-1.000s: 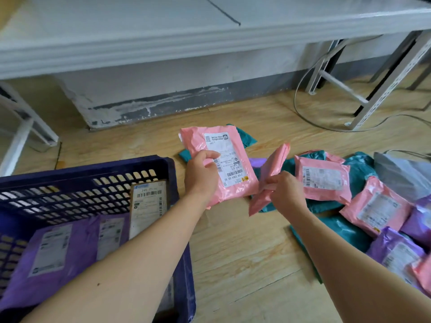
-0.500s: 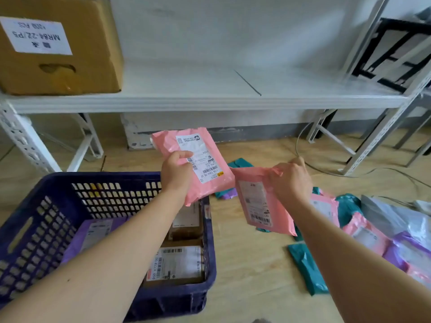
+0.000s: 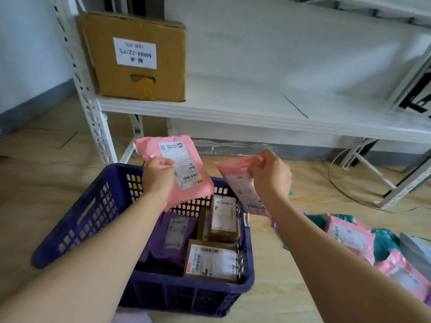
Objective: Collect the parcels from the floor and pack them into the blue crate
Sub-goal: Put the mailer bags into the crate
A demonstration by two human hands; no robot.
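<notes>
The left hand (image 3: 158, 178) carried its pink parcel (image 3: 198, 194) from right of the blue crate (image 3: 93, 206) to above its far wall; the right hand (image 3: 271, 176) brought the second pink parcel (image 3: 240, 183) over its right rim.

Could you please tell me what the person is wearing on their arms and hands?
The left hand and right hand wear no gloves; no watch, bracelet or ring is visible. The left forearm and right forearm are bare, with no sleeve showing.
</notes>
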